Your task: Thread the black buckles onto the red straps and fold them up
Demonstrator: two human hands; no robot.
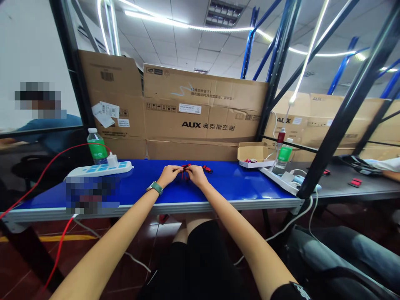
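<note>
Both of my hands meet over the blue tabletop (134,185), fingers pinched together. Between them is a small red and black strap-like piece (185,171), mostly hidden by the fingers. My left hand (169,175), with a green-banded watch (155,188) on its wrist, grips it from the left. From the right, my right hand (196,175) grips the same piece. Just beyond the right hand, another small red and black piece (207,169) lies on the table. Its exact kind is too small to make out.
A power strip (100,168) and a water bottle (97,146) stand at the left. An open carton (253,156), second bottle (284,154) and another power strip (279,181) are at the right. Cardboard (203,112) walls the back. People sit on both sides.
</note>
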